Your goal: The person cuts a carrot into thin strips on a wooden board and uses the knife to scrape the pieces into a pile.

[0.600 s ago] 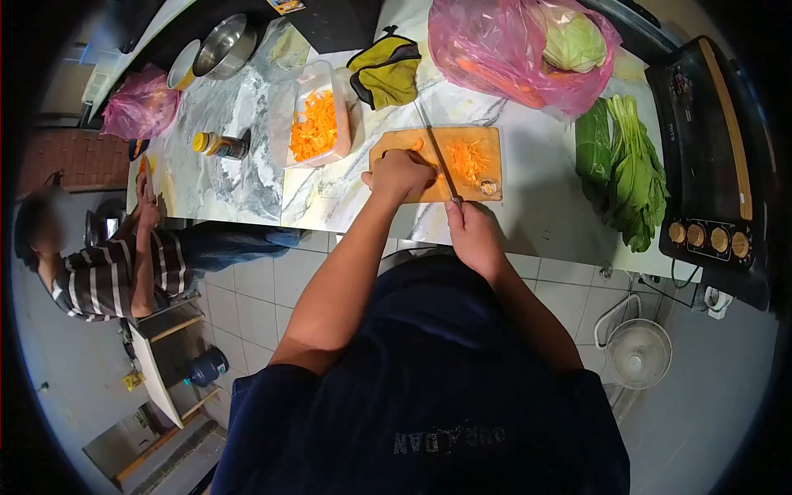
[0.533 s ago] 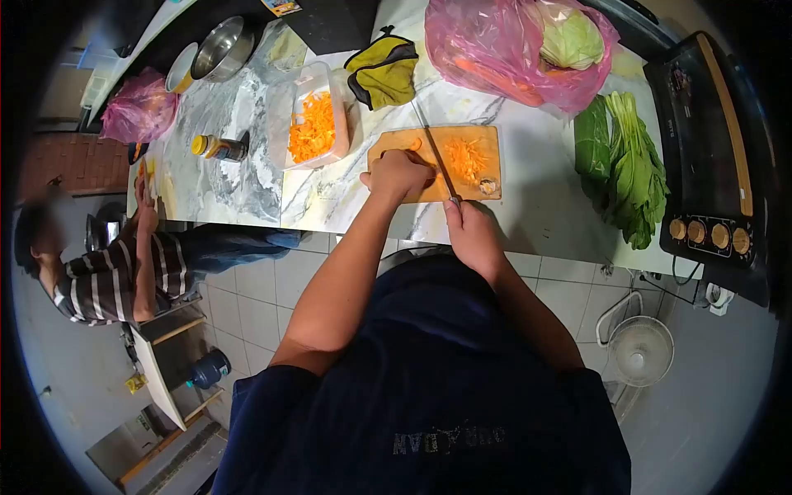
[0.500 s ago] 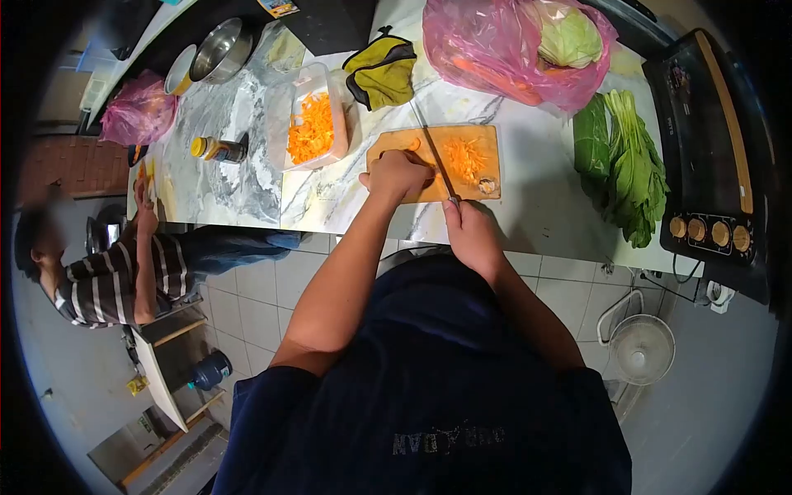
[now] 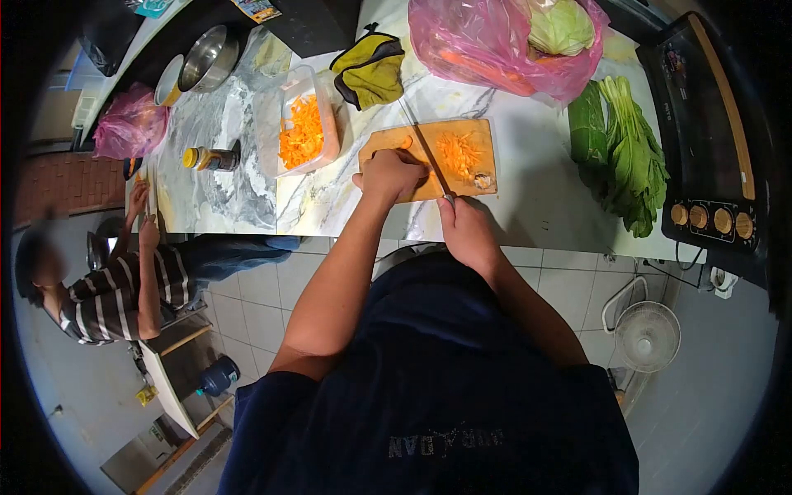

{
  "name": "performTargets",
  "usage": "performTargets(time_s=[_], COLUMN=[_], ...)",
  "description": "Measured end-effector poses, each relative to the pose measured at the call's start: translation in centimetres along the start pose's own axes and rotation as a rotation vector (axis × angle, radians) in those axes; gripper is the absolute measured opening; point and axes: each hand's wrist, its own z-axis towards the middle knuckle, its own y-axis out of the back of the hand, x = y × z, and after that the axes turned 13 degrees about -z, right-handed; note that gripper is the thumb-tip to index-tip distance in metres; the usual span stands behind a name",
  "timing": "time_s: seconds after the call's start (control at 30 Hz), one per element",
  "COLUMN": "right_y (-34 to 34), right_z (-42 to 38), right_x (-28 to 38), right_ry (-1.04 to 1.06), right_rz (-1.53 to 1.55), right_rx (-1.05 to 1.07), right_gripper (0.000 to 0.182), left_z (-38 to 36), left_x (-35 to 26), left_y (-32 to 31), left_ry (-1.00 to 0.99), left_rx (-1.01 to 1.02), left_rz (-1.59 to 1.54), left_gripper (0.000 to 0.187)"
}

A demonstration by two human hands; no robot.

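Observation:
My right hand (image 4: 468, 231) is closed round the handle of a long kitchen knife (image 4: 426, 150). The blade points away from me and slants across a wooden cutting board (image 4: 488, 183). Left of the blade, my left hand (image 4: 393, 173) presses curled fingers onto a piece of carrot that they mostly hide. Right of the knife lies a pile of shredded carrot (image 4: 459, 154), with a small pale scrap (image 4: 482, 180) near the board's corner. A small carrot piece (image 4: 407, 142) sits by the board's far edge. More carrot shreds (image 4: 302, 132) fill part of a clear plastic container (image 4: 328, 124).
Beyond the board are a yellow-green pouch (image 4: 370, 73) and a pink bag (image 4: 462, 41) with a cabbage (image 4: 561, 26). Leafy greens (image 4: 631, 165) lie beside a black oven (image 4: 709, 124) at right. A yellow-capped jar (image 4: 211, 158) and metal bowl (image 4: 209, 59) stand left, near another person (image 4: 115, 289).
My view has shifted slightly. Both my hands and the knife keep nearly the same place on the board. The other person's hands at left have moved a little.

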Motion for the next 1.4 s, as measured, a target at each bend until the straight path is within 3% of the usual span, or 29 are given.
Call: performTargets(time_s=[0.57,0.8,0.87,1.4], right_y=[0.2,0.3,0.8,0.6], right_z=[0.5,-0.3,-0.4,0.0], right_x=[0.2,-0.2,-0.1,0.5], right_ry=[-0.04,-0.063,-0.097,-0.042], right_rz=[-0.014,0.016,0.049,0.023], right_rx=[0.069,0.005,0.034,0.029], right_gripper=[0.044,0.043,0.043,0.043], left_z=[0.3,-0.2,-0.6,-0.3], left_x=[0.3,-0.1,-0.7,-0.6], left_y=[-0.1,0.4,0.8,0.7], left_ry=[-0.031,-0.039,0.049,0.035], left_rx=[-0.034,-0.02,0.072,0.057], left_rz=[0.068,0.053,0.002,0.029], left_gripper=[0.042,0.041,0.035,0.036])
